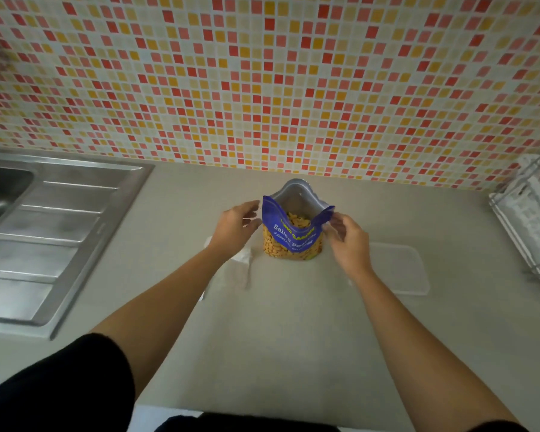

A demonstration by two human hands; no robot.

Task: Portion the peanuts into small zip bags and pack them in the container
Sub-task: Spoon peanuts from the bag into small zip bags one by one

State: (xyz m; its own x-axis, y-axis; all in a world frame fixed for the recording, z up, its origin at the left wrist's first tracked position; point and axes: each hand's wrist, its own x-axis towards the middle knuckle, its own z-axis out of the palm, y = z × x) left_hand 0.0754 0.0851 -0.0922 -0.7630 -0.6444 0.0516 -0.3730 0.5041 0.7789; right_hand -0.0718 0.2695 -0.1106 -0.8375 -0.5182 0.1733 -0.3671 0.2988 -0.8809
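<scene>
Opening pouch | blue foil peanut pouch (293, 236) upright mid-counter, mouth agape | your right hand (351, 241) pinches its right lip, left hand (236, 227) loose-fingered beside left lip | pull evenly, keep base planted.

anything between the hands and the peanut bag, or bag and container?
Nothing visible. Left hand is beside the bag at its left edge, and right hand pinches its right corner. The container lies right of it on the counter.

Mosaic wall (262, 73); grey counter (278, 338); steel sink (44, 229)
</scene>
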